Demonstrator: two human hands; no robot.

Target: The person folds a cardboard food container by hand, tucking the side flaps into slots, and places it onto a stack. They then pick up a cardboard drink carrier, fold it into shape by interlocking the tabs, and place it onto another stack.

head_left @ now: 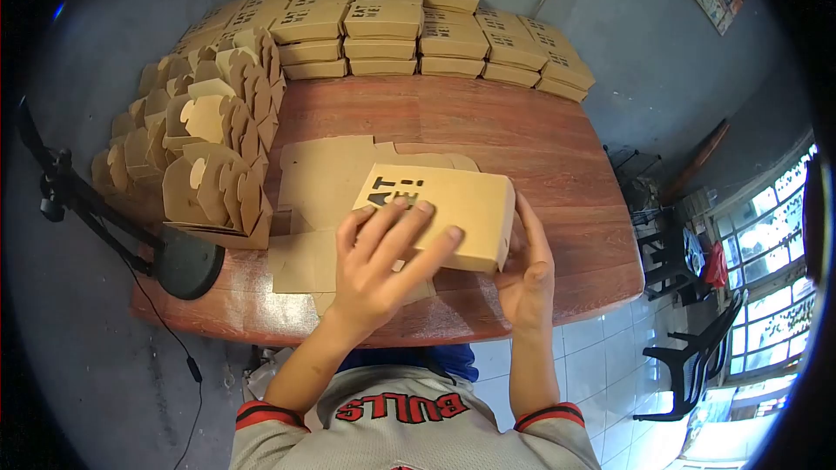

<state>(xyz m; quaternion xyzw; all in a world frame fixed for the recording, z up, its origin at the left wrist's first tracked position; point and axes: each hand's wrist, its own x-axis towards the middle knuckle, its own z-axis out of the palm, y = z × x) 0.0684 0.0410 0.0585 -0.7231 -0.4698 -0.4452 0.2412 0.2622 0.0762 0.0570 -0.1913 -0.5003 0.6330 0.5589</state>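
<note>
A closed brown cardboard food box [466, 204] with black lettering on its lid sits in front of me, over flat cardboard sheets. My left hand [379, 265] lies across the lid, its fingers spread and touching the top over part of the lettering. At the box's right end, my right hand [527, 274] grips the side; some of its fingers are hidden behind the box. Beneath and to the left are flat cardboard blanks [318, 187], partly covered by the box and my left hand.
Stacks of closed printed boxes [383, 22] line the table's far edge. Nested, part-folded cartons [205, 117] stand at the left, beside a black lamp base [187, 263]. The wooden table [557, 174] curves at its front and right edges. A black chair [697, 357] stands at the right.
</note>
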